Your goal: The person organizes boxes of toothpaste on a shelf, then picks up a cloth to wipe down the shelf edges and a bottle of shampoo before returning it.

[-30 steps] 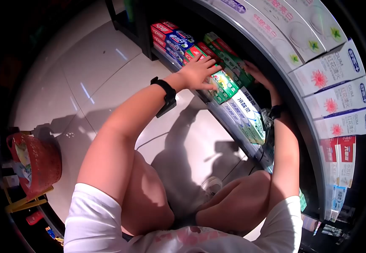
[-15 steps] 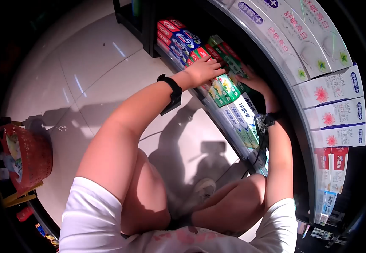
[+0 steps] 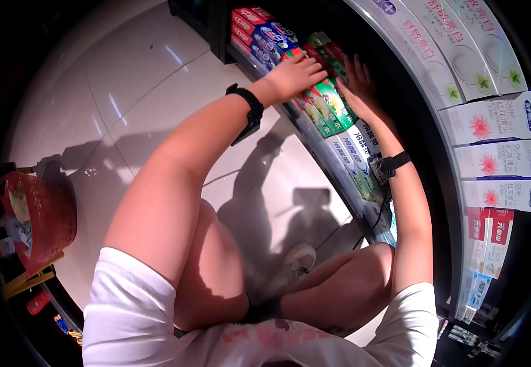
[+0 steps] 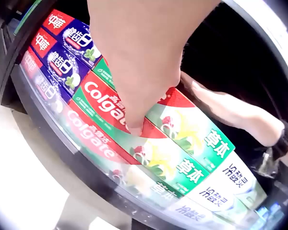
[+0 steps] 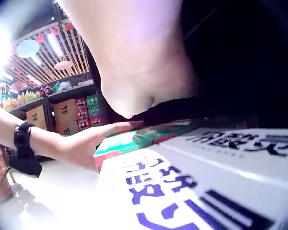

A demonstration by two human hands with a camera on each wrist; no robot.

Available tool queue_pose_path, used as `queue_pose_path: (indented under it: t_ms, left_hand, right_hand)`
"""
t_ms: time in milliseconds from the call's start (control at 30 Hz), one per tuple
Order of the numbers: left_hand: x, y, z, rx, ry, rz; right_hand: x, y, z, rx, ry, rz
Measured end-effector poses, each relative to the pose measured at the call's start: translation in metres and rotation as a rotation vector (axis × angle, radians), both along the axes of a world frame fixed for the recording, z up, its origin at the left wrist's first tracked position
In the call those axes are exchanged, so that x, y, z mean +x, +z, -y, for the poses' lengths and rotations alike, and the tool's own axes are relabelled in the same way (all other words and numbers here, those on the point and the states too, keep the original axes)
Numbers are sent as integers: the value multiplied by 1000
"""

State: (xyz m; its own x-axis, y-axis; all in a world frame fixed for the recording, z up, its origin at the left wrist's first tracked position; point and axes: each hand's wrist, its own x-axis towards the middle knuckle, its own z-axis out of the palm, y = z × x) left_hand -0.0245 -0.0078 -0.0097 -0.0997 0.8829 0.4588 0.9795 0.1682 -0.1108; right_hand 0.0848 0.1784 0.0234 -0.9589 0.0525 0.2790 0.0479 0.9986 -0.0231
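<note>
Stacked toothpaste boxes fill a low shelf. My left hand (image 3: 295, 76) lies over the red and green Colgate boxes (image 4: 104, 102), fingers extended across their tops. Beside it, my right hand (image 3: 358, 88) has its fingers spread and reaches over the back of the green herbal boxes (image 3: 332, 116); whether it touches them is unclear. White boxes with blue lettering (image 3: 352, 147) stand on the near side, also large in the right wrist view. Red and blue boxes (image 3: 265, 35) are stacked at the far end. In the left wrist view, the left fingertips are hidden.
An upper shelf edge curves close above the right arm, holding white boxes with pink flowers (image 3: 479, 125). A dark shelf post (image 3: 219, 33) stands at the far end. On the tiled floor (image 3: 137, 92) at the left is a red basket (image 3: 48, 214).
My right hand has come up from behind the boxes, its fingers now spread and more visible. My left hand has shifted slightly along the box tops. The view has moved a little.
</note>
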Motion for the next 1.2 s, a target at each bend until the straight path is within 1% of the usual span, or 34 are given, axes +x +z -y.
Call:
queue_pose_path:
  t_ms: [33, 100, 233, 367, 433, 467, 500, 567, 600, 633, 667, 700, 733, 767, 800, 833, 900, 933, 967, 1000, 1033, 1067, 1100, 1133, 1167, 1200]
  left_hand:
    - [-3, 1, 3, -4, 3, 5]
    - [-8, 2, 5, -43, -17, 70]
    - [-9, -2, 1, -4, -15, 74]
    - [-9, 3, 4, -31, -66, 104]
    - [-10, 1, 4, 52, -99, 147]
    - [-9, 1, 6, 76, -116, 133]
    - [-6, 2, 4, 81, -122, 139]
    - [-3, 5, 5, 148, -146, 157]
    - [3, 12, 3, 142, -161, 161]
    - [9, 18, -1, 158, -190, 219]
    - [14, 15, -10, 247, -215, 209]
    - [22, 26, -16, 210, -269, 256]
    - [32, 28, -28, 308, -372, 263]
    - [49, 36, -37, 250, -404, 290]
    - [69, 44, -47, 373, -531, 278]
    - [90, 46, -56, 341, -584, 268]
    - [127, 44, -74, 314, -758, 407]
    - [147, 47, -84, 275, -836, 462]
    - [165, 45, -87, 208, -842, 486]
    - [183, 43, -96, 222, -856, 487]
    - [198, 42, -105, 236, -873, 476]
    - [222, 46, -118, 264, -883, 441]
    - [234, 45, -121, 264, -825, 400]
    - [244, 42, -124, 262, -768, 360]
    - [252, 32, -132, 266, -780, 354]
    - [258, 23, -140, 113, -735, 405]
  right_hand:
    - [1, -4, 5, -4, 3, 5]
    - [2, -13, 8, -108, -121, 279]
    - [1, -12, 6, -136, -119, 311]
    - [0, -9, 5, -131, -123, 330]
    - [-1, -7, -1, -12, -58, 283]
    - [0, -1, -1, -80, -22, 263]
    - [3, 3, -1, -76, -29, 269]
    - [5, 9, 1, -144, 177, 110]
    - [12, 11, 9, -189, 188, 175]
    - [26, 11, 12, -255, 42, 390]
    - [42, 20, 21, -283, 20, 395]
    - [51, 35, 28, -273, 143, 284]
    - [64, 39, 33, -541, 82, 263]
    - [81, 53, 38, -484, -21, 332]
    - [99, 51, 39, -551, 49, 275]
    - [125, 65, 50, -395, -44, 372]
    - [173, 64, 69, 27, -79, 497]
    - [196, 63, 72, -67, -96, 479]
    - [217, 64, 76, -161, -87, 464]
    - [238, 68, 78, -180, -98, 338]
    - [259, 70, 70, -219, -102, 357]
    - [281, 88, 65, -223, -275, 492]
    - [306, 82, 61, -125, -377, 433]
    - [332, 79, 51, -130, -402, 420]
    - [350, 81, 50, -107, -506, 392]
    - [368, 83, 48, -104, -566, 345]
